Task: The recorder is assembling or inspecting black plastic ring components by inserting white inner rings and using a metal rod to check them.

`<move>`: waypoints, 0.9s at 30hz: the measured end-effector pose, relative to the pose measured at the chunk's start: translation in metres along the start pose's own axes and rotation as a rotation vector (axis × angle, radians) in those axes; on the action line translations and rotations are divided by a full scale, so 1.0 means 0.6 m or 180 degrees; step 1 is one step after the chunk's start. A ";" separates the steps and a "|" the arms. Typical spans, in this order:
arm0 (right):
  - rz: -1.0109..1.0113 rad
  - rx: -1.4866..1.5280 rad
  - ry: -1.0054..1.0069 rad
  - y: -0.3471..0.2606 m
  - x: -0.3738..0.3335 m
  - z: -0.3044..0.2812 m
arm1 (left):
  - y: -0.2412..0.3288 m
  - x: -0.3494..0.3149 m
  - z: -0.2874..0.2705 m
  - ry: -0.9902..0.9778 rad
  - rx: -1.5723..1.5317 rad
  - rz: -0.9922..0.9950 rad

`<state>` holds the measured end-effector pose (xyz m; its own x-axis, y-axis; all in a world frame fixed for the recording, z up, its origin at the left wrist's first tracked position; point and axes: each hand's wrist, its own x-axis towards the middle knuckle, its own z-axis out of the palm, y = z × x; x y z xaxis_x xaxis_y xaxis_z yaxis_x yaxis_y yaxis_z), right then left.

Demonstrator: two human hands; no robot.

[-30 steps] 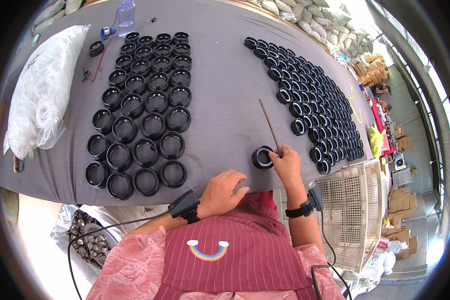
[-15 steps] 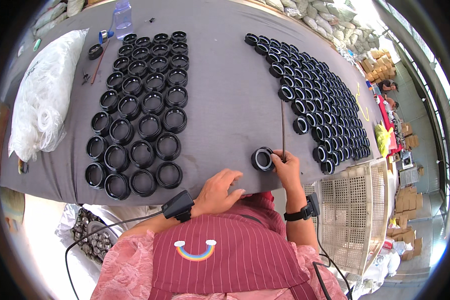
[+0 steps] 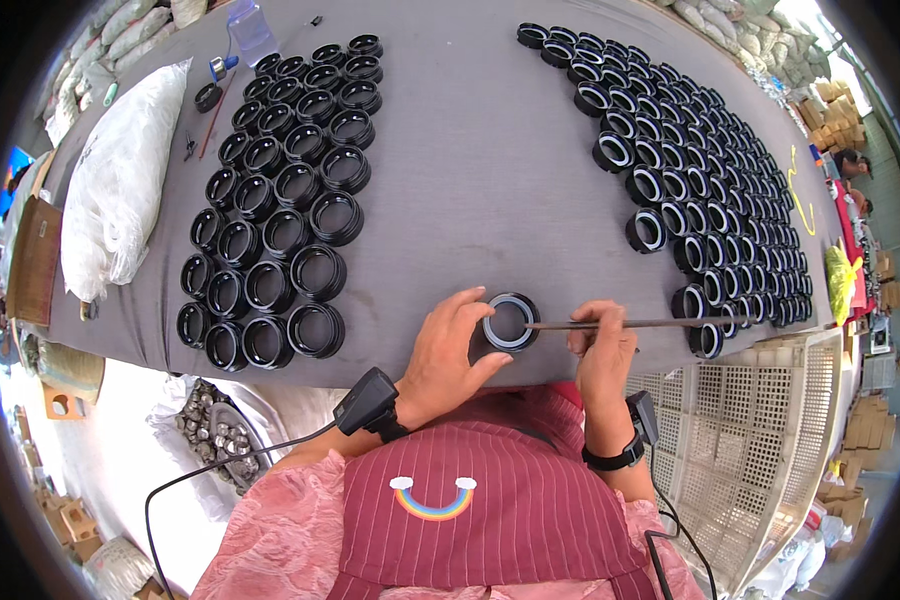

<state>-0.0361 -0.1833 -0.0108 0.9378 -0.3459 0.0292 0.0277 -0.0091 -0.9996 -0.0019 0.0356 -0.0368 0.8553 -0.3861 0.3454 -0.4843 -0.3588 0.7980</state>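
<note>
On the near edge of the grey table stands a black ring (image 3: 530, 335) with a pale inner lining. My left hand (image 3: 444, 345) curves around its left side, the index finger at the upper rim and the thumb at the lower rim. My right hand (image 3: 602, 350) is closed on a thin dark rod (image 3: 665, 323), held level. The rod's left tip reaches the ring's right inner edge, and its other end extends over the rings at the right. Several rows of black rings (image 3: 317, 272) stand left of my hands. A larger, denser group of pale-lined rings (image 3: 648, 230) fills the right.
At the far left lie a clear plastic bag (image 3: 130, 180), a spool (image 3: 218, 68), a reddish stick (image 3: 213, 120) and a clear bottle (image 3: 252, 35). A white plastic crate (image 3: 730, 420) stands below the table's right edge. Cables run from devices on both my wrists.
My left hand has moved right to the ring. The rod in my right hand has swung from pointing away to lying level, its tip at the ring. The view has shifted.
</note>
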 end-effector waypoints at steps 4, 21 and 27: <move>0.0076 0.0011 -0.0567 -0.005 -0.007 0.023 | -0.004 0.003 0.001 -0.0153 0.0071 -0.0023; -0.0458 -0.0657 -0.1213 -0.013 -0.003 0.036 | 0.006 0.022 -0.006 -0.0248 0.0244 0.0309; -0.0280 -0.1738 -0.1415 -0.069 0.022 0.015 | 0.004 0.016 -0.005 -0.0299 0.0149 0.0195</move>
<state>-0.0217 -0.1791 0.0312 0.9957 0.0924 -0.0090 0.0414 -0.5287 -0.8478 0.0057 0.0336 -0.0299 0.8040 -0.4857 0.3432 -0.5450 -0.3706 0.7521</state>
